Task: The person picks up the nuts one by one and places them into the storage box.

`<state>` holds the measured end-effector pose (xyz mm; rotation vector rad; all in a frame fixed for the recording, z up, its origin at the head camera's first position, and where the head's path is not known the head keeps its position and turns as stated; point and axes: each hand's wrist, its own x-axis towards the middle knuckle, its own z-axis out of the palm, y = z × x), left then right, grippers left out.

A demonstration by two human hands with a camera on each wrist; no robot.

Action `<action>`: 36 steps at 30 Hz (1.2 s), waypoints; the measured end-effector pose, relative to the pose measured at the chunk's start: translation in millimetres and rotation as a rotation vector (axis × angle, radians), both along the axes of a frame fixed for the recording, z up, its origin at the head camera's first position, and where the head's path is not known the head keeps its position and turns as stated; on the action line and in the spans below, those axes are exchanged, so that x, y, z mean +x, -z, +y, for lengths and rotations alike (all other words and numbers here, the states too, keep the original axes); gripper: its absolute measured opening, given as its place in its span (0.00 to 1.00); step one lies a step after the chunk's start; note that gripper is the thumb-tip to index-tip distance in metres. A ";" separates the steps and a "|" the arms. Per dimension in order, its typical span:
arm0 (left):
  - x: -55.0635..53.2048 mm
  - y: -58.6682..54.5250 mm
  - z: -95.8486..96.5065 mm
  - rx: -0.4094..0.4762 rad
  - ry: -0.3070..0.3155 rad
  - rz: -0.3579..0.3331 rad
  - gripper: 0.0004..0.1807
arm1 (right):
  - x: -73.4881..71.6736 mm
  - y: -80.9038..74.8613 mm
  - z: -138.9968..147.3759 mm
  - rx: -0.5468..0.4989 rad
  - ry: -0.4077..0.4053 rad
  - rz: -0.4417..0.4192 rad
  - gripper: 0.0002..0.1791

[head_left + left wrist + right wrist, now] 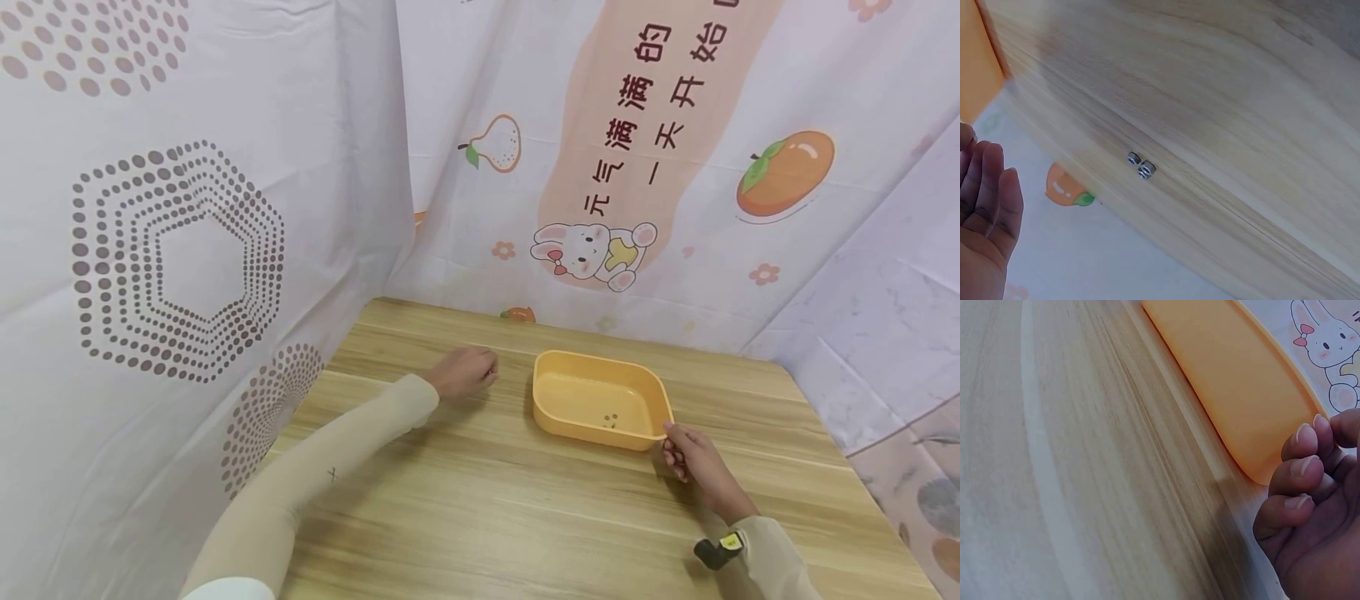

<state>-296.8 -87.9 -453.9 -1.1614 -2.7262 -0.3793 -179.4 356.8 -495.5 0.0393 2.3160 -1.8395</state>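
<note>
A person's right hand [697, 467] pinches the rim of an orange bin [577, 398] between thumb and fingertips at its near right corner, the remaining fingers curled beneath, on a wood-grain table [480, 517]. Three nuts [1145, 167], small, silver-grey and metallic, with dark holes showing, lie on the tabletop in the left wrist view, two touching or nearly so and the third just beside them. The left hand [461, 373] is at the bin's left, apart from it, its fingers bent; whether it holds anything cannot be told, as the tips of thumb and forefinger run out of the wrist view. The bin, shallow and smooth, with rounded corners and an open top, sits flat on the table. On its floor, toward the near right side, lie a few dark bits [614, 417], close together and too small to identify. Behind the table hangs a pale cloth [450, 267] printed with fruit, flowers, lettering and a white rabbit [581, 250]. Both arms wear beige sleeves [352, 450].
</note>
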 end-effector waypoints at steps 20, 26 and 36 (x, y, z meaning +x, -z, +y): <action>-2.6 -1.5 18.4 -0.020 0.050 0.034 0.07 | -0.8 0.8 0.4 0.003 0.016 -0.008 0.27; -1.6 -1.9 23.7 -0.027 0.047 0.054 0.07 | -0.9 0.8 0.4 0.016 0.021 -0.012 0.27; -1.8 -1.2 36.3 -0.005 0.054 0.026 0.07 | -1.2 2.2 0.6 0.011 0.020 -0.007 0.27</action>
